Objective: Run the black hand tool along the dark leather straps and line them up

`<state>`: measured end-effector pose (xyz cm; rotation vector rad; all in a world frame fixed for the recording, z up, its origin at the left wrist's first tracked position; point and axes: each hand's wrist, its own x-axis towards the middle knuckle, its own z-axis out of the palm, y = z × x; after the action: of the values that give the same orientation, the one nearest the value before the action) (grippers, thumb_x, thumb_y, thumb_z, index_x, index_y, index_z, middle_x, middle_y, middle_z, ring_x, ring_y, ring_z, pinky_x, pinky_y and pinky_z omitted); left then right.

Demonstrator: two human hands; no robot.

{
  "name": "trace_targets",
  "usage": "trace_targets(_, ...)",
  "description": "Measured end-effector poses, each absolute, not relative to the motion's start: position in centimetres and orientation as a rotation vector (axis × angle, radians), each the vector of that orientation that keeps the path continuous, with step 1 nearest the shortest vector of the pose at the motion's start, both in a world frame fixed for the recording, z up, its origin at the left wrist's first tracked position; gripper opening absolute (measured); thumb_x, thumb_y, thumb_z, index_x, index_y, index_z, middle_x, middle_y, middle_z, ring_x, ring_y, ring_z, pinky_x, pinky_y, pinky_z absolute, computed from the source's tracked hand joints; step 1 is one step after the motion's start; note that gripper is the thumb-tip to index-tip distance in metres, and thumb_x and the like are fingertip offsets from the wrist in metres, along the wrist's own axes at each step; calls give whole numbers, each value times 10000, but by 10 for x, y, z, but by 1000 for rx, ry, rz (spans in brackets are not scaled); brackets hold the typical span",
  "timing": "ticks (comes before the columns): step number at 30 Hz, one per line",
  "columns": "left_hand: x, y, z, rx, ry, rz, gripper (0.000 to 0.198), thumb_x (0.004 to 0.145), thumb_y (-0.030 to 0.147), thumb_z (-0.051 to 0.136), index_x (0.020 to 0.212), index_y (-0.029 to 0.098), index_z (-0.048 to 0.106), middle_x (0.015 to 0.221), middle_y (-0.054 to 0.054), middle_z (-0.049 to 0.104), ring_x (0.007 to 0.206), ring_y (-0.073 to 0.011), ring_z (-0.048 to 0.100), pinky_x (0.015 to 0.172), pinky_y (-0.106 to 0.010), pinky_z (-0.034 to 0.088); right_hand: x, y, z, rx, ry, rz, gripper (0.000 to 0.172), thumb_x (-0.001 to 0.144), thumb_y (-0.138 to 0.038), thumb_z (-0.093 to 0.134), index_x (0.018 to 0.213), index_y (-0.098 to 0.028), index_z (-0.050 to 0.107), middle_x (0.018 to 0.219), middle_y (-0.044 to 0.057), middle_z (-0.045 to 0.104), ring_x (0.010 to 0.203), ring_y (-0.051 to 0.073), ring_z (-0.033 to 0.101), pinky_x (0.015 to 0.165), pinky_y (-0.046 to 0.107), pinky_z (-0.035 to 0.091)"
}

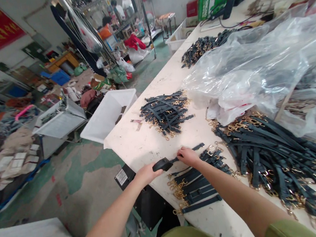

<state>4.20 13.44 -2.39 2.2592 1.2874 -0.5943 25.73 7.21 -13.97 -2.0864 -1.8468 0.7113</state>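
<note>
My left hand [149, 173] is closed around a rounded black object [163, 165] at the table's near edge; its exact kind does not show. Just to the right, my right hand [188, 156] pinches a dark leather strap [199, 146], whose far end sticks out past the fingers. The strap's other end reaches the black object. Under and beside my right forearm lies a row of dark straps [198, 191] with gold-coloured clasps. Farther up the table sits a crisscrossed pile of similar short straps [165, 111].
At the right lies a large heap of longer dark straps [261, 147] with gold hardware. Clear plastic sheeting [255, 63] covers much of the table behind it. More straps [206, 46] lie farther back. A white bin [108, 115] stands against the table's left edge.
</note>
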Motion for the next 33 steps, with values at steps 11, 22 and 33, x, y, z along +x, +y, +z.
trace_targets(11,1,124,-13,2111,1455,-322,492,729,577,418,1109,286,536,1004,-22,641,880,-214,592,708,-269,434,256,75,-141,-2065,-1948,712,245,781,-423,497,861,-217,604,868,26,526,784,134,501,691,230,335)
trace_targets(22,-41,69,-2,2081,1467,-422,521,730,553,446,1195,318,465,1094,-17,610,946,-211,578,729,-253,429,231,52,-135,-2061,-2178,587,230,778,-330,526,951,-178,527,932,73,522,824,176,506,706,264,346)
trace_targets(33,24,87,-23,2244,1370,-462,533,711,572,436,1173,311,488,1059,-26,622,938,-230,575,745,-297,442,233,51,-143,-2055,-1980,722,206,813,-281,470,965,-223,597,925,40,515,871,148,497,778,235,327)
